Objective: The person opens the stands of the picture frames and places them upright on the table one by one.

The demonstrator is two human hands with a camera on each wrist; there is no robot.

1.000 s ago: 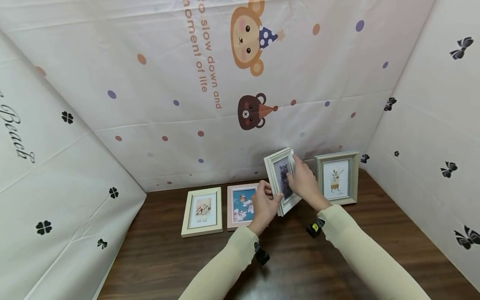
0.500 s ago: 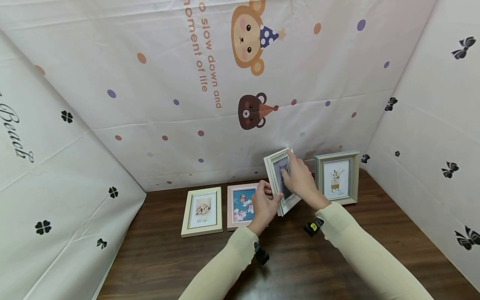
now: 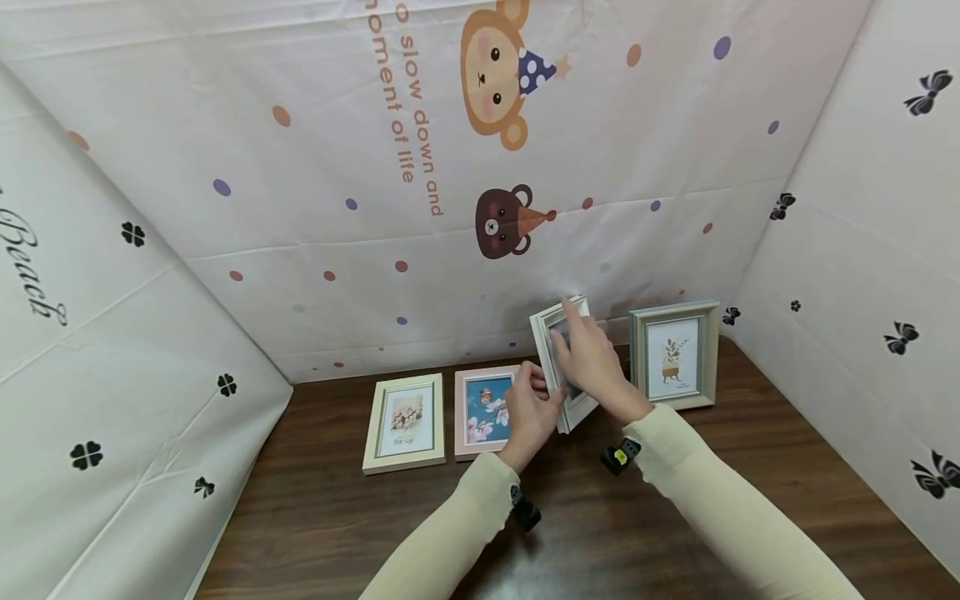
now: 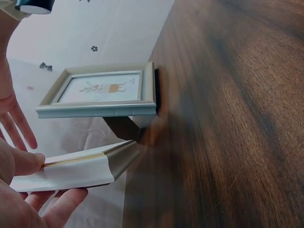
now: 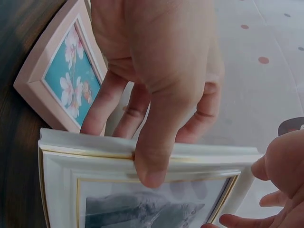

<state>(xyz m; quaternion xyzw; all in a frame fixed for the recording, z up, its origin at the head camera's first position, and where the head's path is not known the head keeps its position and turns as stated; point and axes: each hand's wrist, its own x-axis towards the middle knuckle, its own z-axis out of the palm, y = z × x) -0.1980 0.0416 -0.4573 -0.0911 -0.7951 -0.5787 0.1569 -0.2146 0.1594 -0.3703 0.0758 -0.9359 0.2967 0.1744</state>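
A white picture frame stands tilted near the back wall, with a grey cat picture partly covered by a hand in the head view. My left hand pinches its left side. In the right wrist view the left thumb lies on the front border, while the other fingers go behind. Over the upper front of this frame is my right hand, its fingers fairly straight. In the right wrist view a fingertip of the right hand is at the frame's top edge; whether it touches is hard to tell.
A cream frame and a pink frame are to the left on the brown wooden table. At the right stands a grey-beige frame with a plant picture. A printed cloth wall is close behind.
My right hand has slid to the left across the white picture frame's upper front, covering more of the cat picture. The left hand keeps its hold, and the frame has barely moved.
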